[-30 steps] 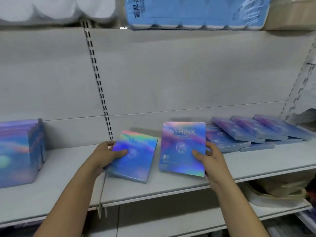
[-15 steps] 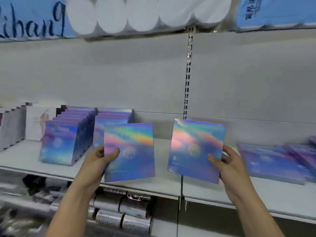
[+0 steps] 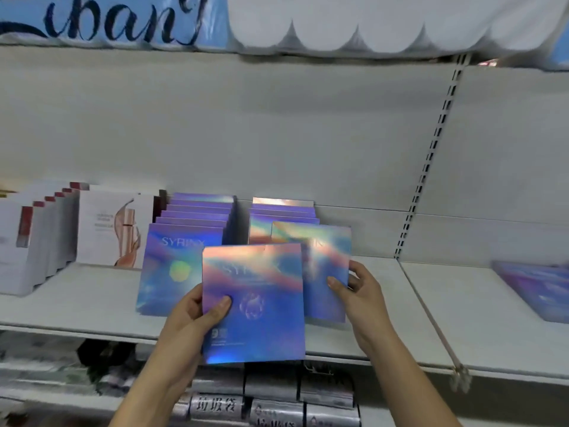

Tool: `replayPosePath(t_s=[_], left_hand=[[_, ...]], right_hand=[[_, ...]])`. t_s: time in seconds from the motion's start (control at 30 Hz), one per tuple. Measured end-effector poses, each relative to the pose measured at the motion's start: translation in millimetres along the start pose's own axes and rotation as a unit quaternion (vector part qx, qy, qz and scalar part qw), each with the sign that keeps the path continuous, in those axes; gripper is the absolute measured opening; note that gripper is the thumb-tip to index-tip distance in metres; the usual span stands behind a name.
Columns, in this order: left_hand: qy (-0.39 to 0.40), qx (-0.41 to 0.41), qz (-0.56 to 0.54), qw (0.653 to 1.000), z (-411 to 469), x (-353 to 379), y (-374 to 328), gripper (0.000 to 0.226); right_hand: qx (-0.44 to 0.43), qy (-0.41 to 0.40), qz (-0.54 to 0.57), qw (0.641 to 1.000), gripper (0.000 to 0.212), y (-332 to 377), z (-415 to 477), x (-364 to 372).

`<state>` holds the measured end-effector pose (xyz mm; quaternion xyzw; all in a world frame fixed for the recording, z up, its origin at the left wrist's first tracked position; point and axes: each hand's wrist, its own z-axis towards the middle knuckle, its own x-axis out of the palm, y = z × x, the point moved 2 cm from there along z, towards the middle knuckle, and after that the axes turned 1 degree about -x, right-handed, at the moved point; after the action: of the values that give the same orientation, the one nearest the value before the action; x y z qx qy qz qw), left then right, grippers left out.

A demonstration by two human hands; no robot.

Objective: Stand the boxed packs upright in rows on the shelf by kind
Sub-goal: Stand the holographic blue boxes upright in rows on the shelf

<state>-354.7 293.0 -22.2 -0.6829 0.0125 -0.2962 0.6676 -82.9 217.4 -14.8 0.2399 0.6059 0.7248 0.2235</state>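
My left hand [image 3: 201, 309] grips a shiny blue-pink SYRINX box [image 3: 254, 303] by its left edge, held upright in front of the shelf's front edge [image 3: 92, 329]. My right hand [image 3: 358, 288] holds a second SYRINX box [image 3: 323, 263] by its right edge, upright on the shelf at the front of the right-hand row [image 3: 281, 212]. To the left stands a longer row of the same boxes [image 3: 181, 257], upright. The left box overlaps the lower left of the right one.
White boxes with a bottle picture [image 3: 114, 229] stand in rows at the far left. Flat purple packs [image 3: 535, 288] lie on the shelf at the right. Toilet rolls [image 3: 369, 23] fill the shelf above. Silver packs [image 3: 271, 405] sit on the shelf below.
The view swung left along the shelf. Both hands lifted a box each and carried them left to the standing rows; the right box now sits at the second row's front.
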Motion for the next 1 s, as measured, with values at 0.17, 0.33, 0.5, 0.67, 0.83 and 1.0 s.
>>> replayPosePath(t_s=[0.17,0.33,0.5,0.67,0.83,1.0], left_hand=[[-0.001,0.006,-0.02,1.0,-5,-18,-7,0.031],[0.016,0.0,-0.03,0.999,-8,-25,-11,0.037],[0.014,0.005,-0.031,0.999,-10,-26,-11,0.035],[0.022,0.007,-0.034,0.999,-14,-23,-12,0.034],[0.019,0.003,-0.025,0.999,-15,-14,-13,0.031],[0.019,0.005,-0.016,1.0,-9,-5,-9,0.033]], right_hand=[[-0.018,0.005,-0.032,0.999,0.034,-5,6,43],[-0.1,-0.066,-0.176,0.977,0.034,-11,4,49],[-0.106,-0.108,-0.279,0.948,0.043,-10,10,45],[-0.096,-0.093,-0.323,0.937,0.044,-10,17,46],[-0.088,-0.098,-0.327,0.936,0.044,3,4,42],[-0.029,0.054,-0.022,0.998,0.034,21,-46,44]])
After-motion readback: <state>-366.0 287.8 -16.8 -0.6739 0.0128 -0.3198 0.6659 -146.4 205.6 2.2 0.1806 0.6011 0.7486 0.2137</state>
